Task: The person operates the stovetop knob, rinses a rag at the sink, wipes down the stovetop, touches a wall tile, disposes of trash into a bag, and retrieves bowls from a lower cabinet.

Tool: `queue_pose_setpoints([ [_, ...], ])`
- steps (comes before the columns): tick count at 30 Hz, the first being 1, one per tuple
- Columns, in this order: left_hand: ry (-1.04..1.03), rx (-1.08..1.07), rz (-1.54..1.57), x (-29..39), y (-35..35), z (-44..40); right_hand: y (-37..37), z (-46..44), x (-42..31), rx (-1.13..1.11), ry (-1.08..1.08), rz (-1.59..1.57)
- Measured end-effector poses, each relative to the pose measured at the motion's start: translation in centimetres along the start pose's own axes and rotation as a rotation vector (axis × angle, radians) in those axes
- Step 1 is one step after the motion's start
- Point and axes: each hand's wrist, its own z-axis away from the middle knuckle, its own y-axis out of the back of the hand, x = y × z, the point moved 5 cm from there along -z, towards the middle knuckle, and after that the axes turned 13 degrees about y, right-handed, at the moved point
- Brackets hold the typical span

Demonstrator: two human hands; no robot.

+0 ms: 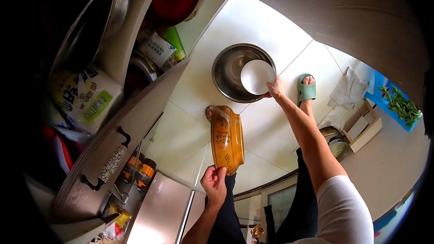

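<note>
My left hand (pixel 214 184) is closed on the rim of a glossy amber-brown ceramic bowl (pixel 225 140), tipped on its side with dark characters and a drawing on its outer wall. The thumb lies on the near side of that rim; the other fingers are partly hidden. With my right arm stretched forward, my right hand (pixel 276 88) grips the edge of a white bowl (pixel 257 77). From this view the white bowl overlaps the right part of a round steel basin (pixel 224 73) on the floor; I cannot tell whether the two touch.
An open cabinet door (pixel 135 122) with a crackle-patterned handle (pixel 112 162) stands at the left, beside shelves of packages (pixel 158 49). My slippered foot (pixel 308 88) is right of the basin. Farther right are a wooden box (pixel 366 131) and green leaves (pixel 402 104) on a blue tray.
</note>
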Motion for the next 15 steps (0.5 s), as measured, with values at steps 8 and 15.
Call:
queue_pose_setpoints([
  [8,-0.013,0.029,0.041,0.0,1.1,1.1,2.5,3.3,-3.5,-0.062,-0.020,0.052],
  [15,-0.026,0.000,0.056,1.5,3.0,3.8,5.1,7.5,-8.4,-0.146,-0.067,-0.230],
])
